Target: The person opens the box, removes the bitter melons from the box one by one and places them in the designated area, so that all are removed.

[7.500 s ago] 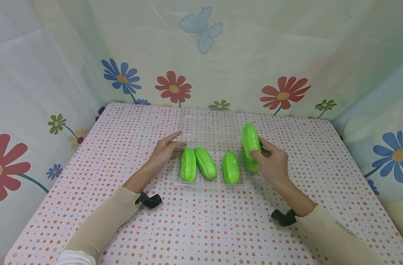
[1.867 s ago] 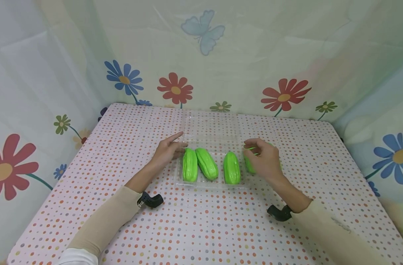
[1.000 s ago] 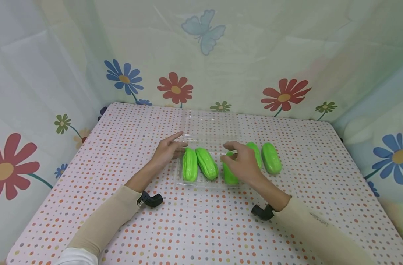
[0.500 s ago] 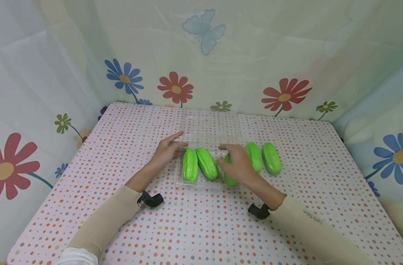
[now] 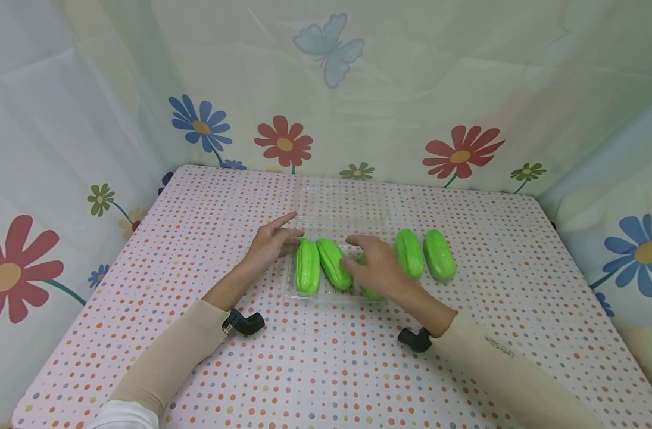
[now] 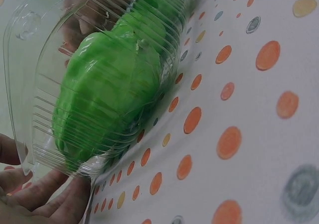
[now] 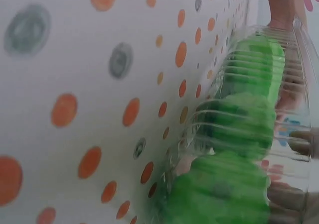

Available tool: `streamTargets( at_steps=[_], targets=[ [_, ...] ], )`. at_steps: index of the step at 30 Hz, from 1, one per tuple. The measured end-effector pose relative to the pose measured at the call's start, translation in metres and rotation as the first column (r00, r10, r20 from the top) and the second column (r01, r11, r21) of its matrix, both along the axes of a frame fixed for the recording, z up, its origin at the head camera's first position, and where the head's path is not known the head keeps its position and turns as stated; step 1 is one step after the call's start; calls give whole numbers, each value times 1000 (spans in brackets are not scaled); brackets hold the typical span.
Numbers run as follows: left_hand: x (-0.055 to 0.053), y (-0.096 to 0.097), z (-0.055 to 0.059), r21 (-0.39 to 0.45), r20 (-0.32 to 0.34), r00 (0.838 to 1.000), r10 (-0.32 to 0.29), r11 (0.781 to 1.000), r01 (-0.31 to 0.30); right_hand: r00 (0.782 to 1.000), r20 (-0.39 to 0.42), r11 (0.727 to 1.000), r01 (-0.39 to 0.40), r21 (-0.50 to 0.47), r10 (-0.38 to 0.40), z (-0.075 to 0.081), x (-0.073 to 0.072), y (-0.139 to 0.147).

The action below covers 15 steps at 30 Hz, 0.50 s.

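Observation:
Three bright green, ridged, cucumber-like pieces lie side by side in the clear plastic clamshell box point(image 5: 331, 298), its lid point(image 5: 339, 202) folded back flat. These are the left piece point(image 5: 307, 266), the middle one point(image 5: 334, 264) leaning beside it, and the right one point(image 5: 370, 292), mostly covered by my right hand point(image 5: 376, 265). That hand arches over it, thumb and index finger reaching left to the middle piece's edge; in the right wrist view its fingers point(image 7: 286, 194) hang above the pieces. My left hand point(image 5: 272, 241) touches the box's left side, index finger outstretched; its fingertips point(image 6: 75, 191) meet the box corner.
Two more green pieces lie on the table right of the box: a nearer one point(image 5: 409, 253) and an outer one point(image 5: 440, 255). A dotted cloth point(image 5: 326, 369) covers the table. Flowered curtains point(image 5: 358, 107) stand at the back and sides.
The green piece my right hand held upright earlier now lies on the table at the right. My right hand has moved left over the box. The left hand stays put.

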<state>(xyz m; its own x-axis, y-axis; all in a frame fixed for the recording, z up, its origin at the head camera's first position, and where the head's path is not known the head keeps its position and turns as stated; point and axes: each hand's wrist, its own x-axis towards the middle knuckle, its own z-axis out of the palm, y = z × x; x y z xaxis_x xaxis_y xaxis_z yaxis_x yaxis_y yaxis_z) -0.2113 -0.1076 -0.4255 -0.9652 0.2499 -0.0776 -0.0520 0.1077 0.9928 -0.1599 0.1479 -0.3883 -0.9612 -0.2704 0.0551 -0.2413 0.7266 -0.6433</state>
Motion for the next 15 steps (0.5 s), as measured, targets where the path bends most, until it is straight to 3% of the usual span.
streamTargets(
  at_steps=[6,15],
  targets=[
    [-1,-1,-1,-5,-1,1000,-2,1000,2,999,23,998,-49,33,48,0,0,-10],
    [-1,-1,-1,0,2,1000,-5,1000,5,996,-29,983,-84,161,90,-6,-2,-21]
  ],
)
